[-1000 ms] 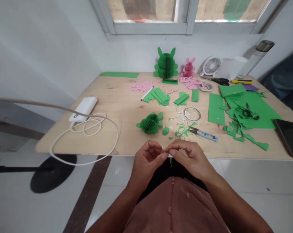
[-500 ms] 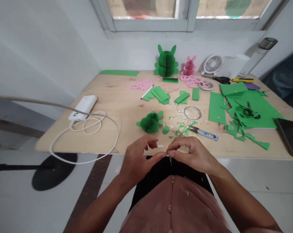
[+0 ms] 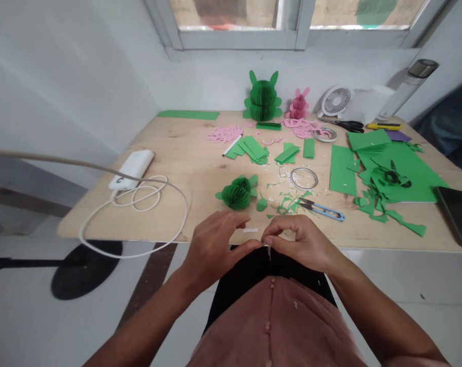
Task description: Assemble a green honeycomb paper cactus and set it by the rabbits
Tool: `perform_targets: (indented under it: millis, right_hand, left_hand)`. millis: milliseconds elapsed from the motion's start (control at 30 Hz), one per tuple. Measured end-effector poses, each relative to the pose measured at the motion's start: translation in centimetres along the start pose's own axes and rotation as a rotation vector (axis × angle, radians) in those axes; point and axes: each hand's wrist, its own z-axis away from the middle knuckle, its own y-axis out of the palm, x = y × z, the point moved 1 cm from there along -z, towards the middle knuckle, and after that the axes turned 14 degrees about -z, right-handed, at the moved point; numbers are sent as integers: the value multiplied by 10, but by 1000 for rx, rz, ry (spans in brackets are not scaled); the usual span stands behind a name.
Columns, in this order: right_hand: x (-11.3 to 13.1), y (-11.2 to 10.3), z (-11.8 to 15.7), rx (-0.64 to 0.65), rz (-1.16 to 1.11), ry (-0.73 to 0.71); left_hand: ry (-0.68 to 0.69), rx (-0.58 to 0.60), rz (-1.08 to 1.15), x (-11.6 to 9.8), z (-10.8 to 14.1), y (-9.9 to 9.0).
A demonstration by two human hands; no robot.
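Just off the table's front edge, my right hand (image 3: 300, 240) pinches a small, thin white strip (image 3: 269, 250) that looks like tape; part of it hangs below the fingertips. My left hand (image 3: 217, 242) is open, thumb stretched to the same strip and touching close to the right fingertips, its other fingers apart from the thumb. Another short white strip (image 3: 250, 230) lies on the table between the hands. Beyond the left hand sits a small green honeycomb paper figure (image 3: 236, 193), lying on its side, with a loose green paper oval (image 3: 261, 204) beside it.
Blue-handled thread snips (image 3: 325, 210) and green scraps (image 3: 288, 204) lie beyond my right hand, near a tape roll (image 3: 304, 178). Green sheets (image 3: 401, 163) and a phone (image 3: 456, 214) are at right. A white cable (image 3: 135, 252) loops over the left front edge. Paper figures (image 3: 262, 99) stand behind.
My left hand has shifted slightly left, its fingers lifting a little away from the thumb, so more of the strip on the table shows. My right hand keeps its pinch almost unmoved.
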Motion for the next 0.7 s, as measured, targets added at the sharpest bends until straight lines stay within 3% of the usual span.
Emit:
perform_targets:
  millis: [133,333,700]
  right_hand:
    - [1,-1,-1,33,50,-27]
    - [1,-6,-12,156,36,77]
    - [6,-11,-28,333,17,148]
  left_hand:
    - [118,-25,-104,2,-4,-3]
    - [339,-16,-177,8,-12,-8]
    - [399,111,-150,19,-19,-10]
